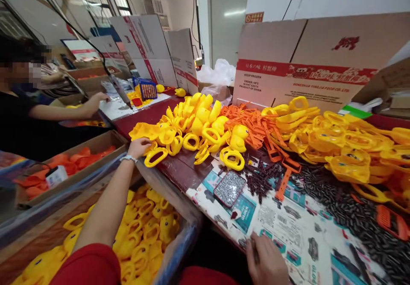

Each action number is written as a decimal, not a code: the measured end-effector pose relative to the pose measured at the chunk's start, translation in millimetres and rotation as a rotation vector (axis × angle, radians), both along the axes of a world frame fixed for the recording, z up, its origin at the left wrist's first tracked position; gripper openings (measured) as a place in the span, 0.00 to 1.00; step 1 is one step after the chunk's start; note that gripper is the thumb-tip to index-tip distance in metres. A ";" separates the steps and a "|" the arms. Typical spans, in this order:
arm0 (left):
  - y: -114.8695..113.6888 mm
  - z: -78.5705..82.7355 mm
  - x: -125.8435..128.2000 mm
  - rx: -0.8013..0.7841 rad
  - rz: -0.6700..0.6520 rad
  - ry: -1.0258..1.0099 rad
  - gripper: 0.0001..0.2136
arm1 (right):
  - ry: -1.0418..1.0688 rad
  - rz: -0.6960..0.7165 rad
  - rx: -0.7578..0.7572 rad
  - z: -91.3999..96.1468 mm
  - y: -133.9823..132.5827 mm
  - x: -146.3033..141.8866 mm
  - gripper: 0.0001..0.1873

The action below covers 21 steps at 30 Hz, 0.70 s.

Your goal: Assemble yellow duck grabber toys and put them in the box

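My left hand [138, 148] reaches out to the near left end of the pile of yellow plastic duck parts [198, 116]. Its fingers are closed on a yellow duck part at the pile's edge, partly hidden by the hand. At the table's front edge, my right hand [268, 259] is curled around a small dark thing [255, 251], too little of which shows to name. Ahead of the right hand lie a tray of tiny silvery pieces [229, 188], dark screws [261, 176] and an orange handle-like part [283, 182] on printed card.
Orange plastic parts [250, 122], more yellow parts [342, 139] and black cylinders [361, 216] cover the right side. Below my left arm stands a lined box of yellow ducks [141, 233]. Cardboard panels [288, 67] stand behind. Another person's hand [94, 103] is at left.
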<state>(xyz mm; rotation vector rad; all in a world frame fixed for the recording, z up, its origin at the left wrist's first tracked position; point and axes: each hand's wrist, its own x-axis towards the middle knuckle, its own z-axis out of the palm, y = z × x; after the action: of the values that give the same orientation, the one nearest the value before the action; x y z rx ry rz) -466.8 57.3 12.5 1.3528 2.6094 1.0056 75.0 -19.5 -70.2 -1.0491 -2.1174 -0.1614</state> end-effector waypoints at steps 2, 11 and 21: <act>-7.3 -2.0 9.2 -0.075 -0.055 -0.015 0.14 | 0.015 0.036 0.015 1.5 -0.8 2.2 0.13; -56.6 -7.2 48.3 -0.233 -0.087 -0.006 0.13 | 0.088 0.158 -0.039 15.4 -7.4 5.8 0.10; -61.5 7.4 73.2 -0.198 -0.096 -0.078 0.11 | 0.135 0.187 -0.058 10.0 -6.7 7.9 0.11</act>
<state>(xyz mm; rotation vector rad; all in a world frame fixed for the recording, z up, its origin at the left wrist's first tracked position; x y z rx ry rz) -393.6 -4.2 19.9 1.3481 2.4848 0.7490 83.0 -26.2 -60.2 -0.8638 -2.0935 0.0596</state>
